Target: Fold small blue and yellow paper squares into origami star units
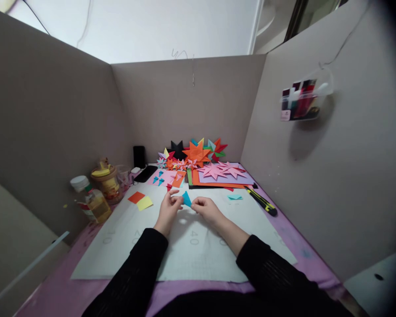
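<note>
A small piece of folded blue paper [186, 199] is held up between my two hands, above the white mat. My left hand [169, 207] grips its left side between thumb and fingers. At its lower right corner, my right hand [207, 208] pinches the paper with fingertips closed. To the left lie an orange-red paper square [136, 197] and a yellow paper square [144, 203], their edges touching or overlapping. A folded light-blue paper piece [235, 197] rests on the mat to the right of my hands.
Folded paper stars [197, 152] and stacked coloured sheets [204, 184] stand at the back. A yellow-black box cutter [262, 201] lies at the right edge. A glue bottle [97, 204], a jar [107, 182] and a phone [146, 174] are at left. Grey partitions [188, 101] enclose the table.
</note>
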